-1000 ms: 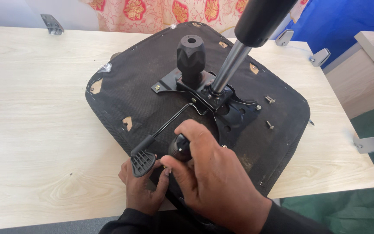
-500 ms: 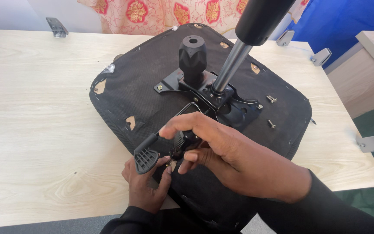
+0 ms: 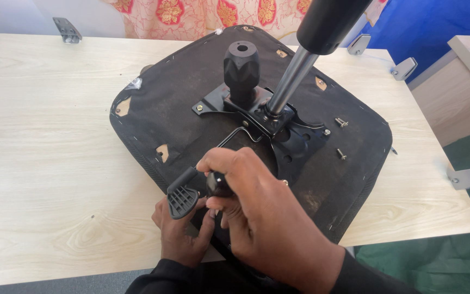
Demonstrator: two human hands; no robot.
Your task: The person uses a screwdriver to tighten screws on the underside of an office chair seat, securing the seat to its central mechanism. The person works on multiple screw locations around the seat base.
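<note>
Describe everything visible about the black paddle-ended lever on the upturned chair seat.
The black paddle-ended lever has a ribbed, flat plastic paddle on a thin bent metal rod running up to the black metal mechanism plate. It lies over the dark fabric seat underside, near its front edge. The left hand sits beneath the paddle; the right hand grips a black knob beside it.

One chair seat [image 3: 191, 109], two loose screws [image 3: 342, 122], perhaps five metal brackets [image 3: 466, 178].

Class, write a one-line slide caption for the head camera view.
Two hands, right hand gripping a black tool, left hand beneath, work on an upturned chair seat on a wooden table.
</note>
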